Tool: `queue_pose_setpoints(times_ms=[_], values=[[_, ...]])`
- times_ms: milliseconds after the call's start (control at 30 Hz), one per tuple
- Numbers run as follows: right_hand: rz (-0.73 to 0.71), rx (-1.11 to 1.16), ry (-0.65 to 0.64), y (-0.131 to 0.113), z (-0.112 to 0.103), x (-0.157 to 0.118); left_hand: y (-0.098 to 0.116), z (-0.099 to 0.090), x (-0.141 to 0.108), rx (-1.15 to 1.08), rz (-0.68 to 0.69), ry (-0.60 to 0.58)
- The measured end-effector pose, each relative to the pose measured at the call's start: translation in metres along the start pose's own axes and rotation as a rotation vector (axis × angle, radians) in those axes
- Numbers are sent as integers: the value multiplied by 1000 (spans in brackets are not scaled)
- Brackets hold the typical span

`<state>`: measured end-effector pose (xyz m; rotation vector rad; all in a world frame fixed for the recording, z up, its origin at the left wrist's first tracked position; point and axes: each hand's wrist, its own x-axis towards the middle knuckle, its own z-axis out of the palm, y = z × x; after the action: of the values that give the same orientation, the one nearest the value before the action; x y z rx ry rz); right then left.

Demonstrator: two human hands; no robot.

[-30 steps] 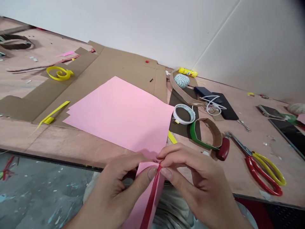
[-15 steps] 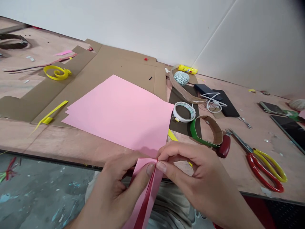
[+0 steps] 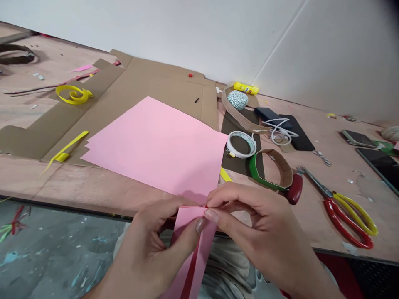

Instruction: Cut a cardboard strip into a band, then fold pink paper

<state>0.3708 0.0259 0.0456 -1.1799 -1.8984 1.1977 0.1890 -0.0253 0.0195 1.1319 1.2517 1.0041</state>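
A folded strip of pink paper hangs over my lap at the table's front edge, with a dark red band running down its middle. My left hand grips its upper left side, thumb flat on the front face near the top. The top right corner is pinched between thumb and forefinger of my right hand. My two thumb tips almost meet at the red band. Just beyond my hands, a stack of pink paper sheets lies partly on a flattened cardboard sheet.
To the right lie a tape roll, a green-and-brown cardboard ring, a dark red handle and scissors with red and yellow grips. A yellow curled strip rests at left. Behind stands a white wall.
The paper's folded sides have been brought closer together, so the red band looks narrower near the top. My left thumb has shifted slightly right and down. My right hand keeps its pinch.
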Motion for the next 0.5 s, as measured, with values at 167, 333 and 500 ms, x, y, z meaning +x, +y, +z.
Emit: queue_pose_setpoints(times_ms=[167, 333, 500], values=[[64, 149, -61, 5, -5, -1, -3, -3, 0, 2, 10, -37], [110, 194, -75, 7, -6, 1, -6, -2, 0, 2, 1, -25], [132, 242, -70, 6, -4, 4, -6, -3, -1, -3, -64, -64]])
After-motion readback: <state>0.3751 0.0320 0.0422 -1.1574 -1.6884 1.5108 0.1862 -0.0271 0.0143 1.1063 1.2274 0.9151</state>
